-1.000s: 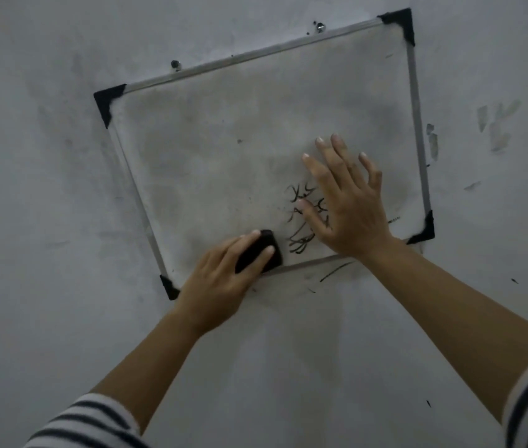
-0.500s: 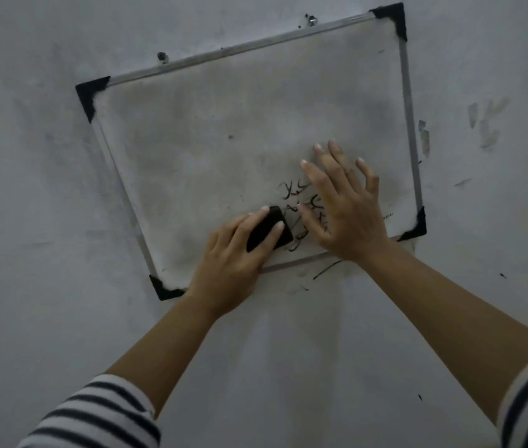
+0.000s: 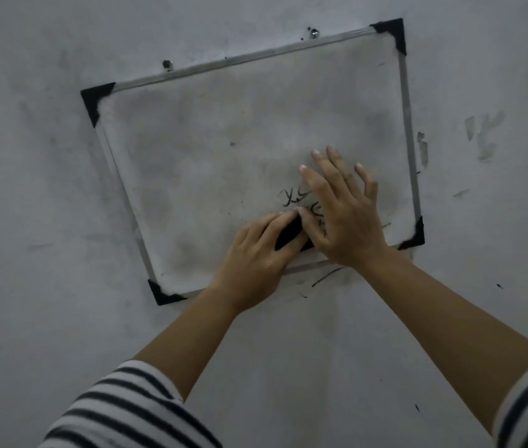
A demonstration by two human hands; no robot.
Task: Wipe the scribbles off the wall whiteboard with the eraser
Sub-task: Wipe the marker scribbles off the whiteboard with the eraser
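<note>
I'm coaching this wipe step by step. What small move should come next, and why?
Probably slide the eraser up and a little right across the scribbles. The left hand presses it to the whiteboard just below the black marks, which are unwiped. The right hand, flat on the board, covers part of them and may need to shift aside.

The right hand (image 3: 346, 218) hides part of the scribbles (image 3: 295, 197); the left hand (image 3: 256, 257) covers most of the eraser (image 3: 290, 233).
</note>
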